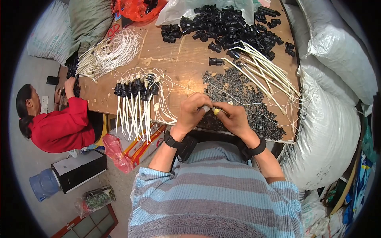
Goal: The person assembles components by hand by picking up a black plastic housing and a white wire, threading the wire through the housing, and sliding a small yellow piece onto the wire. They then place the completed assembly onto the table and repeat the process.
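Observation:
My left hand (191,112) and my right hand (234,118) meet at the near edge of the wooden table (170,59), fingertips pinched close together. What they hold between them is too small and too covered to name. A yellow wrap (216,111) shows at my right thumb, and something pale sits at my left thumb tip. Just beyond my hands spreads a heap of small dark metal-looking pieces (234,89). Left of my left hand lies a bunch of black lamp-holder-like sockets (137,86) with white tubes (135,115) hanging over the edge.
Loose black sockets (222,25) pile up at the back, near white sleeved wires (262,71). A coil of white wire (119,51) and red scissors (113,30) lie back left. Stuffed white sacks (325,131) press against the right side. A person in red (63,125) works at the left.

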A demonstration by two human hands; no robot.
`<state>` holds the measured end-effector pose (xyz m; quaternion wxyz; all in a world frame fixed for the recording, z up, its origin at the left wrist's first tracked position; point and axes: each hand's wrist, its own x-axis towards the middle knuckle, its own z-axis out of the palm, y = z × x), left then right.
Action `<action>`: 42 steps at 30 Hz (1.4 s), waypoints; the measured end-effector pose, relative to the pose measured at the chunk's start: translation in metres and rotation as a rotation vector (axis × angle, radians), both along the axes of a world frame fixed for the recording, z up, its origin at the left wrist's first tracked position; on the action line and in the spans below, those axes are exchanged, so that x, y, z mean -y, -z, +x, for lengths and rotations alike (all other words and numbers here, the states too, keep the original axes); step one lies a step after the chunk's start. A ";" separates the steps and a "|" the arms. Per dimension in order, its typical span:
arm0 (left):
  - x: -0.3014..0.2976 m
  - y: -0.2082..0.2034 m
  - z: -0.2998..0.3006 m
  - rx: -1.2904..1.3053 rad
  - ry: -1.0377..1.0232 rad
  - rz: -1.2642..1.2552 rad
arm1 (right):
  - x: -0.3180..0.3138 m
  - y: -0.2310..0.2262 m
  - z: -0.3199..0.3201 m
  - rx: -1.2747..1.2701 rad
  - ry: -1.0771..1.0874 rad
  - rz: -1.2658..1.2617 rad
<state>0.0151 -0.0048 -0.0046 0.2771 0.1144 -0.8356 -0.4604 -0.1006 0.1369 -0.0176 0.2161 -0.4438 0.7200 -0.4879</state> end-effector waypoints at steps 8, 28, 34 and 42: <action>0.017 0.008 -0.008 -0.055 0.006 -0.314 | -0.002 -0.002 -0.002 -0.209 -0.019 0.108; 0.077 0.025 -0.008 0.344 -0.248 -0.062 | -0.018 -0.003 -0.015 0.248 0.073 0.161; 0.075 0.025 0.009 0.531 -0.284 -0.028 | -0.015 0.000 -0.019 0.425 0.083 0.178; 0.053 0.032 -0.020 0.323 -0.220 -0.095 | -0.011 0.003 -0.021 0.428 0.232 0.144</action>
